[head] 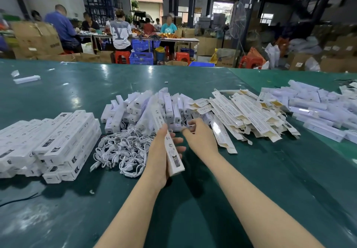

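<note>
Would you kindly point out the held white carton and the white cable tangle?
Long white printed carton (173,158): head view, its printed face.
Tangle of white cables (123,149): head view, its middle.

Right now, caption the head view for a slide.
Left hand grips a slim white box; right hand reaches the pile of white devices.

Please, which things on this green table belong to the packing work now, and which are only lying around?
Likely in the job: held white box; pile of white devices; white cables; flat cartons; stacked closed boxes.
Lying about: lone white box far left; paper scrap beside it; small scrap near the front.
</note>
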`<action>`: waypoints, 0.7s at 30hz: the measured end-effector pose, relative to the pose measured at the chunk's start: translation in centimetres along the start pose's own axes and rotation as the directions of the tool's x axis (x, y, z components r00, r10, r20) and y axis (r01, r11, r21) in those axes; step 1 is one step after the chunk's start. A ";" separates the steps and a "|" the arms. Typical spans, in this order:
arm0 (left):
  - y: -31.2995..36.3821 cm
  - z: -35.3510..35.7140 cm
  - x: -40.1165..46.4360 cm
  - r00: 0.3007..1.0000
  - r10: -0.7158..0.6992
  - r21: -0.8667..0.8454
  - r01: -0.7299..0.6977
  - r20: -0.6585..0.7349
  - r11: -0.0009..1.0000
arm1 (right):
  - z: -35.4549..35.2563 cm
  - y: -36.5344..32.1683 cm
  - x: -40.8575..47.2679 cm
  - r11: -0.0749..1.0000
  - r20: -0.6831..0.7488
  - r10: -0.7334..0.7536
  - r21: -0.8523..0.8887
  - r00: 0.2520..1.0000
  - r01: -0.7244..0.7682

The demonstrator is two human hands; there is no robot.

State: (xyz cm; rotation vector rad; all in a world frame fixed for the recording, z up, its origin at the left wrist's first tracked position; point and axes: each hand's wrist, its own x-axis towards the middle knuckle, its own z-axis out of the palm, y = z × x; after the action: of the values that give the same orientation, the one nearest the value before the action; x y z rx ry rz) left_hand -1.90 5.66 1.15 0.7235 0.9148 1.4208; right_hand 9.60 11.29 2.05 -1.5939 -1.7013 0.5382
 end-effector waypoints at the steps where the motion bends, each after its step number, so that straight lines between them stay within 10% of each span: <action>1: 0.0 -0.1 0.0 1.000 -0.021 -0.008 0.021 -0.008 1.000 | 0.4 -0.6 0.6 0.999 0.001 0.002 -0.041 1.000 -0.002; 8: -0.3 -0.7 0.5 1.000 0.008 0.106 -0.006 -0.017 0.994 | 2.0 -3.0 4.1 0.975 -0.018 0.011 -0.222 1.000 -0.014; 13: -0.3 -0.8 0.3 0.999 0.025 0.089 -0.028 0.033 0.996 | 0.9 -3.0 3.5 0.992 -0.208 0.047 0.124 0.977 -0.021; 17: -0.3 -0.5 0.3 0.997 0.034 0.046 -0.037 0.063 0.998 | -1.9 -2.1 1.2 0.796 -0.266 0.178 0.605 0.948 0.021; 21: -0.3 0.0 -0.1 0.989 0.021 0.127 -0.040 0.146 0.991 | -5.3 -0.1 -2.3 0.726 -0.206 -0.011 0.672 0.978 0.150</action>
State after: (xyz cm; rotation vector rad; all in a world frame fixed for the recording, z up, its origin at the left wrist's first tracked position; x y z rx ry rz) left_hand -1.74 5.53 0.88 0.9289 0.8919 1.3260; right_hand 13.32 8.07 5.02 -0.9799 -1.2034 0.8277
